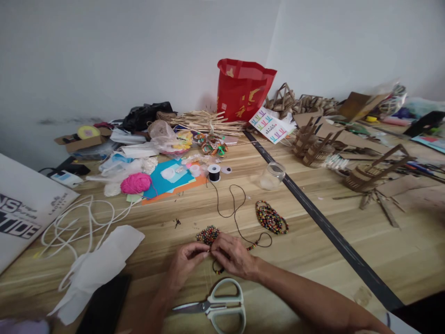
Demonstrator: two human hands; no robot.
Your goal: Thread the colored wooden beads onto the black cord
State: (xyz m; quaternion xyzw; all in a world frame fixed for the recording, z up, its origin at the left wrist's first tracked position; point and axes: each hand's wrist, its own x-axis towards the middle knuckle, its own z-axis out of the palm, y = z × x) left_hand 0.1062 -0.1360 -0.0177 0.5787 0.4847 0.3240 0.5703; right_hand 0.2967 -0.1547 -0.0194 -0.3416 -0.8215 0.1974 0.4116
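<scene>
My left hand and my right hand meet fingertip to fingertip over the wooden table, both pinched. A tiny object, perhaps a bead, shows at the left fingertips, too small to name surely. The right fingers are on a thin black cord, which carries several strung beads beside that hand. Below the fingers hangs a small beaded loop. A pile of loose multicoloured beads lies just beyond my hands. Scissors with pale handles rest near me, and the cord leads back to a spool.
A coiled bead strand lies to the right, with a clear jar behind it. Pink yarn, white cord and crumpled paper are at the left. A red bag and small baskets stand farther back.
</scene>
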